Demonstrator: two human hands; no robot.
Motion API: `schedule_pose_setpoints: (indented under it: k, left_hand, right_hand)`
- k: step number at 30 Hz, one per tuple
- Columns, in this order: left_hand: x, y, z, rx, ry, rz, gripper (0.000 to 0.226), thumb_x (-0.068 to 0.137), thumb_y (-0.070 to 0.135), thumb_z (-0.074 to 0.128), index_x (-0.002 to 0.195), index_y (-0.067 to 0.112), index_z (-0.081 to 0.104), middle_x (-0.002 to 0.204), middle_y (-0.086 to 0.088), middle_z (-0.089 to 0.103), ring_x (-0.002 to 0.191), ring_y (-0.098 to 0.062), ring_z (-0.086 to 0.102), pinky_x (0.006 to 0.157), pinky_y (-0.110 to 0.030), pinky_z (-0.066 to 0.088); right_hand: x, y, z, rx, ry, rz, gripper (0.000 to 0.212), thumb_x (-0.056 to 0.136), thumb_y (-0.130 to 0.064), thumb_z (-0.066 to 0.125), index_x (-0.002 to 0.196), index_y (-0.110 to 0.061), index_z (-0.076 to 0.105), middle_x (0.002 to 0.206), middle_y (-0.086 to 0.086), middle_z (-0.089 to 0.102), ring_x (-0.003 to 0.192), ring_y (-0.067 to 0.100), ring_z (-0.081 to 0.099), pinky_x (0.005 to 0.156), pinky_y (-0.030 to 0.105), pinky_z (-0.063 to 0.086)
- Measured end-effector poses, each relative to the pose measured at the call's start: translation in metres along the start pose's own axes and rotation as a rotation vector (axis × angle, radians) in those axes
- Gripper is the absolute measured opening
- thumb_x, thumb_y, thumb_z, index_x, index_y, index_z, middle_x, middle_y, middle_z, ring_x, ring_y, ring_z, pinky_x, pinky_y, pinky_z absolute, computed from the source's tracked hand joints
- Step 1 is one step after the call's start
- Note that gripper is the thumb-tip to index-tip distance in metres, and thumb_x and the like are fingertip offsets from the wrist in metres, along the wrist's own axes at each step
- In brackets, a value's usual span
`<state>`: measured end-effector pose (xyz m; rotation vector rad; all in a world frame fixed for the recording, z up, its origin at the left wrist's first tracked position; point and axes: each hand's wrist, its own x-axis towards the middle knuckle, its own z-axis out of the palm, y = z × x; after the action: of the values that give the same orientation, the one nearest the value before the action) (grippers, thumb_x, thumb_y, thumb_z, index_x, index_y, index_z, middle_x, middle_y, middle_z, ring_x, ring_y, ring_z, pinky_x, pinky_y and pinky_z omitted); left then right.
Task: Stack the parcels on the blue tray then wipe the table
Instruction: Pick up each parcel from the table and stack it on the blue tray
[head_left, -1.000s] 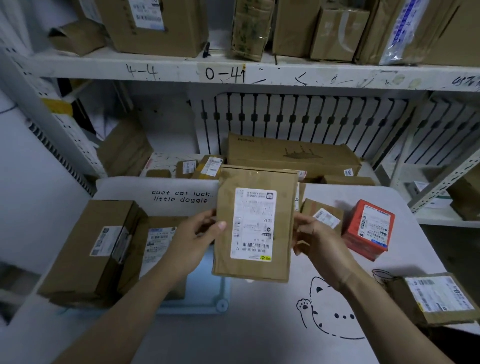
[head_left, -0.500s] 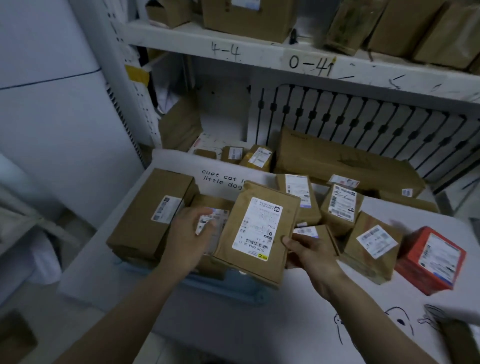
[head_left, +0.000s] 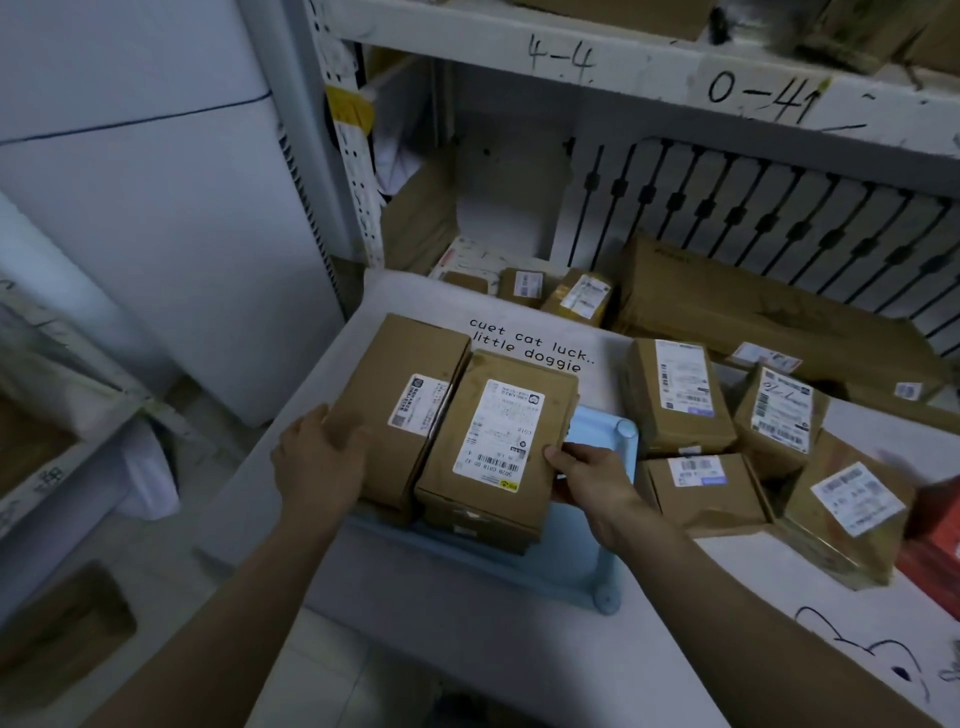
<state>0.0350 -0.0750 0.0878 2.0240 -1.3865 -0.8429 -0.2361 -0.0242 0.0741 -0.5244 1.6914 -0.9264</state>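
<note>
**Labelled parcel on the tray stack**

The white bench (head_left: 467, 629) carries the blue tray (head_left: 566, 561) at its left end, with loose parcels (head_left: 675, 395) to the right. On the tray stands a tall brown box (head_left: 400, 405). Touching its right side, the labelled parcel (head_left: 498, 441) lies atop another box. The right hand (head_left: 587, 473) pinches that parcel's near right edge, thumb on top. The left hand (head_left: 317, 462) rests, fingers relaxed, against the tall box's near end.
</note>
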Motion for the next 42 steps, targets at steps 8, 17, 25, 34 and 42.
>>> schedule_pose_setpoints:
  k: [8,17,25,34,42]
  left_hand:
    - [0.014,-0.017,0.007,-0.033,-0.032,-0.079,0.060,0.089,0.044,0.060,0.139,0.012,0.050,0.137,-0.015,0.053,0.125,-0.034,0.049,0.105,-0.052,0.043]
    - [-0.003,0.018,0.006,0.109,0.109,0.147,0.053,0.089,0.037,0.061,0.135,0.011,0.053,0.139,-0.019,0.049,0.128,-0.039,0.041,0.109,-0.054,0.035]
    - [-0.083,0.104,0.070,-0.018,-0.131,0.609,0.022,0.090,0.026,0.062,0.111,0.022,0.059,0.121,-0.002,0.056,0.119,-0.027,0.048,0.103,-0.042,0.039]
    - [-0.167,0.129,0.190,0.045,-0.669,0.575,0.021,0.085,0.017,0.070,0.094,0.034,0.062,0.102,0.005,0.058,0.100,-0.028,0.056,0.085,-0.037,0.046]
    - [-0.231,0.146,0.270,0.096,-0.941,0.504,0.021,0.089,0.017,0.068,0.091,0.036,0.060,0.115,0.004,0.062,0.112,-0.015,0.053,0.090,-0.028,0.039]
  right_hand:
    - [-0.003,-0.001,0.010,-0.011,0.079,-0.031,0.042,0.098,-0.016,0.062,0.137,-0.005,0.053,0.088,0.007,0.066,0.086,0.029,0.064,0.065,0.029,0.054]
    - [-0.016,0.005,-0.011,-0.003,0.057,-0.009,0.051,0.098,-0.033,0.062,0.142,-0.011,0.049,0.123,0.010,0.061,0.102,0.030,0.063,0.085,0.039,0.056]
    - [-0.043,0.044,-0.089,0.120,0.155,0.041,0.023,0.098,-0.023,0.061,0.114,-0.007,0.063,0.099,0.012,0.061,0.073,0.024,0.060,0.065,0.033,0.052]
    - [-0.082,0.106,-0.210,0.293,0.369,0.153,0.012,0.098,-0.016,0.059,0.097,-0.007,0.066,0.093,0.015,0.064,0.073,0.029,0.061,0.068,0.037,0.052]
    - [-0.113,0.170,-0.292,0.521,0.663,0.235,0.024,0.099,-0.024,0.059,0.108,-0.002,0.062,0.089,0.012,0.062,0.066,0.026,0.058,0.063,0.036,0.051]
